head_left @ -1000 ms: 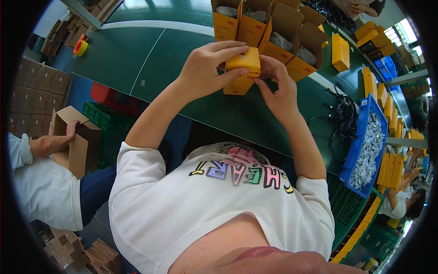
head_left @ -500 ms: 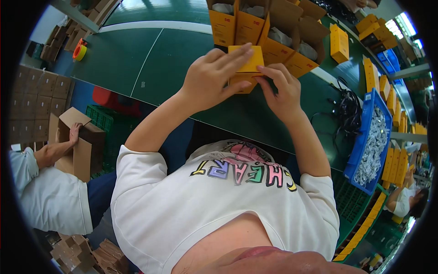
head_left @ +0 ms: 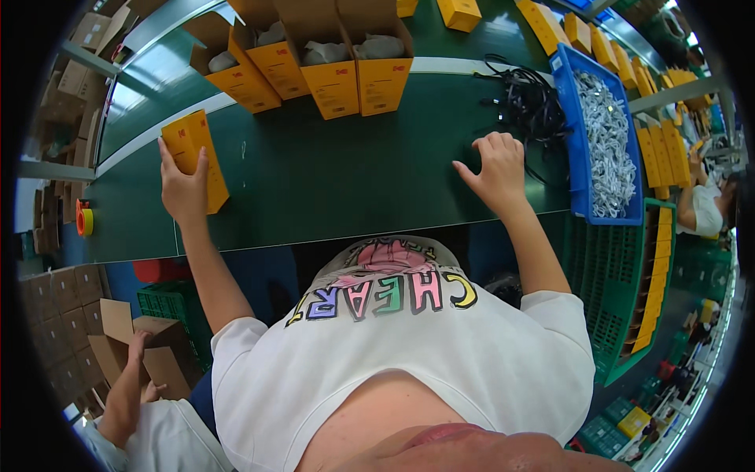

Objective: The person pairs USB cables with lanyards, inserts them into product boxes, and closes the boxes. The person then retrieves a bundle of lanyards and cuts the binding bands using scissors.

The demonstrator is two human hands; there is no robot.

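At the left of the table, my left hand (head_left: 184,191) grips a closed yellow box (head_left: 191,135), with thumb and fingers on either side of it. My right hand (head_left: 500,167) is over the right part of the table, holding nothing. Its thumb is apart from its loosely bent fingers. Nearest to that hand lies a tangle of black cables (head_left: 536,106). Along the far side of my work area stand several open yellow boxes (head_left: 330,88), flaps up, with greyish wrapped items (head_left: 326,53) inside.
To the right, a blue tray (head_left: 580,169) holds white cables (head_left: 609,149). Below it is a green crate (head_left: 609,291) with yellow boxes. More yellow boxes (head_left: 460,14) lie farther back. A roll of tape (head_left: 85,219) is at the left edge. At lower left, a co-worker handles a cardboard carton (head_left: 165,358).
My hands have come apart. The left has carried the yellow box to the left side of the table; the right has let go of it and moved toward the black cables. The view has turned right.
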